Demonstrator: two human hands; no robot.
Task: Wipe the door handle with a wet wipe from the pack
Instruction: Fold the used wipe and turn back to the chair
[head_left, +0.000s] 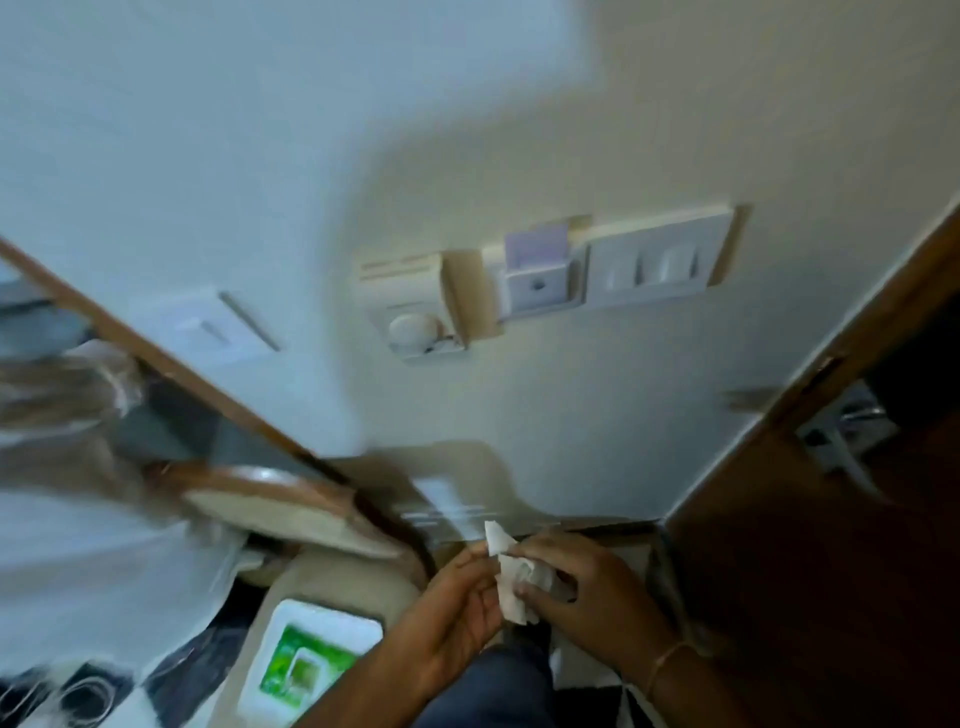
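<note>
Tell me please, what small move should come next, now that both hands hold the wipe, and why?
Probably carry the wet wipe to the door handle, up and to the right. The wipe is already out of the pack, pinched and crumpled between the left hand and right hand, and it is not yet touching the metal handle on the brown door.

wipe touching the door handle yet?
No. Both hands hold the wipe low at centre, well apart from the door handle at right.
</note>
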